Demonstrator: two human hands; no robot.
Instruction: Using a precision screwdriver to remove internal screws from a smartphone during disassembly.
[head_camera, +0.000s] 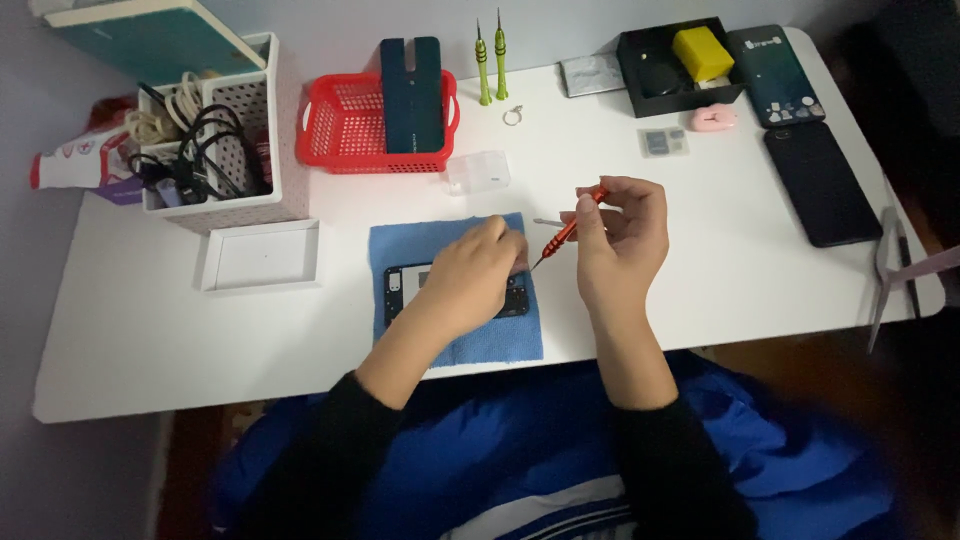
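While the left hand (470, 280) presses flat on the opened phone (455, 292) lying on the blue cloth (500, 340), the right hand (620, 240), pinching the red screwdriver (567, 231), should seat its tip squarely.

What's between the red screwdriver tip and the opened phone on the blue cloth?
Nothing visible. The screwdriver in the right hand slants down to the phone edge, its tip right by the left hand, which rests on the phone and covers much of it. Whether the tip touches cannot be told.
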